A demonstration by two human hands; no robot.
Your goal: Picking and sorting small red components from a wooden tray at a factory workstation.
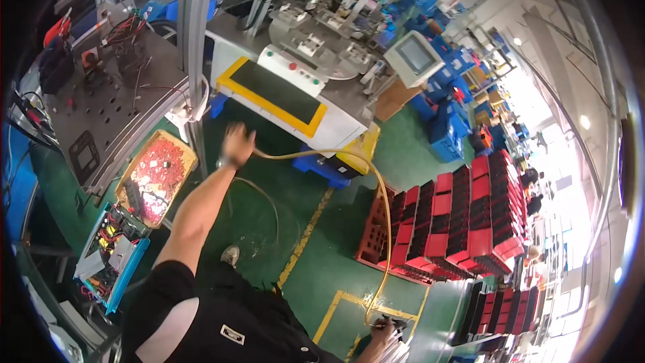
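Note:
Stretched forward at the left, my left hand (238,144) is smeared by motion, and its fingers look closed around a yellow hose (383,191). From there the hose arcs right and down to my right hand (381,337), low at the right. That hand is closed around a dark object (398,325) where the hose ends; its kind is hard to make out. Pale strips show beside it. A thinner hose loop (274,205) hangs or lies below my left hand.
A workbench with a yellow-framed dark panel (272,94) stands ahead. Left are a metal table (144,60), a cardboard box (185,148) of small red parts, and an opened blue-cased device (139,255). Red and black cases (440,228) are stacked on the right, beyond yellow floor lines (306,235).

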